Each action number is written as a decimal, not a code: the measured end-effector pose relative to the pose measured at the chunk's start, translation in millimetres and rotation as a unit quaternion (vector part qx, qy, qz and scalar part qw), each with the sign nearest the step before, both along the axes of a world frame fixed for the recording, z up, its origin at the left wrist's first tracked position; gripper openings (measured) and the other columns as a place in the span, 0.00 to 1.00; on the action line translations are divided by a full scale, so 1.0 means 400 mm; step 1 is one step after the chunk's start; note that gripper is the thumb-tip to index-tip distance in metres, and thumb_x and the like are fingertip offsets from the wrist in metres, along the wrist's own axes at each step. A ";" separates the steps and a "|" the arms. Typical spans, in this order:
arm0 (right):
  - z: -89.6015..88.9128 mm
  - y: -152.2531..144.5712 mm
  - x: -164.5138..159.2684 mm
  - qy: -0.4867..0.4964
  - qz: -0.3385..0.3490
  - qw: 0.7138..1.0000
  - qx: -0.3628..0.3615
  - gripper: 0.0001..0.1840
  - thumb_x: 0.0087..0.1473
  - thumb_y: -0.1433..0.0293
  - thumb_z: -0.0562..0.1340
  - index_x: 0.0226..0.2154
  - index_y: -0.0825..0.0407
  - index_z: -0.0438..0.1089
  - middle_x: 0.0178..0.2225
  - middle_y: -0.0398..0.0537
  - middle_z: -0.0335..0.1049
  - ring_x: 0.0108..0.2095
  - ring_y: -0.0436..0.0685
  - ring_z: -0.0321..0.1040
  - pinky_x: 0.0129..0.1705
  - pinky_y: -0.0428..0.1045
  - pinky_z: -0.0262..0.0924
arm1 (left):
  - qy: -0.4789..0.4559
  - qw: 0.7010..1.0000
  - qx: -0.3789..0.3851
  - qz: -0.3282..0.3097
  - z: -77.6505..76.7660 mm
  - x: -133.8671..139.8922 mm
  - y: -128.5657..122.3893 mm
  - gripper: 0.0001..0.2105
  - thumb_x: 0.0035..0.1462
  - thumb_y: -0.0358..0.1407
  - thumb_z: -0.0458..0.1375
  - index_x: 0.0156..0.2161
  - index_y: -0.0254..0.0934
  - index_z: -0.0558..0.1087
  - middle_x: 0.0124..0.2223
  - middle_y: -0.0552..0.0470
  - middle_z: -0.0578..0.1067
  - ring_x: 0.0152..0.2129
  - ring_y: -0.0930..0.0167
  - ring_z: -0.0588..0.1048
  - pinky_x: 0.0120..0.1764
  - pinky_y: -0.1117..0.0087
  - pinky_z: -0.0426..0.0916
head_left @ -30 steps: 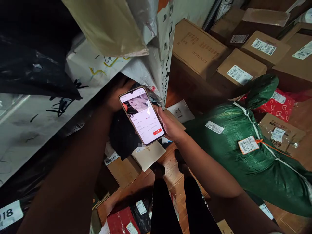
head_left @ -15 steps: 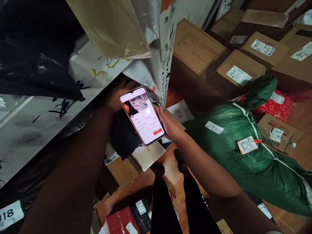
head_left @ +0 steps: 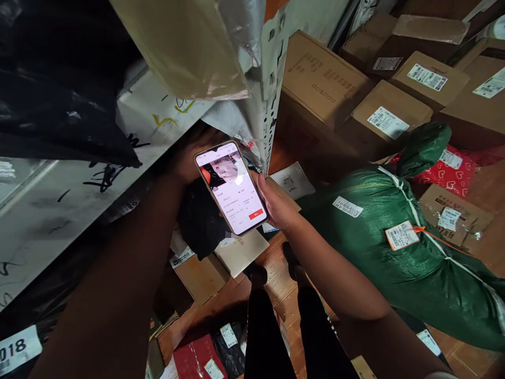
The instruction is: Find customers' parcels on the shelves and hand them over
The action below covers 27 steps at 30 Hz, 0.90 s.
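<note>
My right hand [head_left: 274, 202] grips a smartphone [head_left: 232, 189] by its right edge, the thumb along the side and the other fingers hidden behind it. The lit screen has a camera picture of a label at the top and a red button low down. My left hand [head_left: 193, 158] is in deep shadow at the shelf opening, just left of the phone's upper end. Its fingers are too dark and covered to make out. Under the phone hangs a black plastic parcel [head_left: 199, 218]; whether my left hand touches it is hidden.
A white shelf [head_left: 138, 126] with black bags runs along the left, ending at a perforated post [head_left: 270, 105]. Cardboard boxes [head_left: 325, 79] are stacked at the upper right. A big green sack [head_left: 394, 247] lies on the right. Parcels such as a red one [head_left: 197, 355] lie below.
The picture on the phone has shifted slightly and some of the text under it differs. The whole view has moved a little; both hands stay nearly in place.
</note>
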State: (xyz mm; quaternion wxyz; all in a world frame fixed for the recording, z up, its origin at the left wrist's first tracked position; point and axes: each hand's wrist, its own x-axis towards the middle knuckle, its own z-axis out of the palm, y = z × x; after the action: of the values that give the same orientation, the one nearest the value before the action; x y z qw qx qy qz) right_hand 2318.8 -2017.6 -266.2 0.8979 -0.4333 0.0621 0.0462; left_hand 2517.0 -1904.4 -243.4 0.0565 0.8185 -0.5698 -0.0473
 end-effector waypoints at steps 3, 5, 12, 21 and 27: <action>0.015 -0.001 -0.004 -0.008 -0.007 0.999 0.030 0.32 0.54 0.43 0.55 0.53 0.44 0.63 0.50 0.44 0.70 0.49 0.59 0.69 0.51 0.56 0.65 | 0.000 1.000 -0.005 0.000 -0.014 0.011 0.007 0.22 0.58 0.40 0.51 0.54 0.31 0.69 0.58 0.44 0.66 0.54 0.59 0.63 0.57 0.59 0.57; 0.023 -0.002 -0.007 -0.004 -0.008 0.999 0.039 0.32 0.52 0.43 0.56 0.52 0.45 0.63 0.51 0.45 0.69 0.51 0.60 0.68 0.51 0.56 0.64 | -0.004 1.000 -0.007 -0.010 -0.026 0.020 0.013 0.22 0.58 0.41 0.52 0.54 0.30 0.69 0.57 0.43 0.67 0.53 0.60 0.64 0.57 0.60 0.58; 0.023 -0.004 -0.028 0.005 0.001 0.996 0.084 0.32 0.48 0.49 0.64 0.52 0.45 0.61 0.51 0.47 0.69 0.51 0.62 0.68 0.48 0.56 0.66 | -0.057 0.998 0.003 -0.017 -0.043 0.029 0.025 0.25 0.61 0.38 0.53 0.62 0.33 0.60 0.62 0.46 0.63 0.58 0.63 0.58 0.62 0.57 0.48; -0.016 -0.018 -0.105 -0.033 0.014 0.996 0.084 0.45 0.41 0.72 0.69 0.59 0.43 0.51 0.55 0.49 0.66 0.50 0.63 0.69 0.46 0.56 0.67 | -0.075 0.996 -0.002 0.050 -0.052 0.032 0.022 0.30 0.59 0.26 0.49 0.66 0.38 0.53 0.65 0.50 0.59 0.61 0.63 0.55 0.62 0.57 0.53; -0.025 -0.016 -0.145 -0.021 0.013 0.995 0.095 0.46 0.43 0.71 0.70 0.61 0.42 0.49 0.55 0.50 0.67 0.51 0.64 0.69 0.51 0.61 0.64 | -0.053 0.990 0.005 0.134 -0.053 0.013 0.018 0.26 0.58 0.30 0.47 0.63 0.37 0.58 0.62 0.44 0.63 0.60 0.57 0.60 0.60 0.55 0.55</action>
State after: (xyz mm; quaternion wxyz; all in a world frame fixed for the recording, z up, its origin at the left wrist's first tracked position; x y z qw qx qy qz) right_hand 2260.7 -2023.9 -276.0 0.9354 -0.3480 0.0330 0.0540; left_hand 2522.2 -1897.2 -264.5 0.0280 0.8889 -0.4573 0.0018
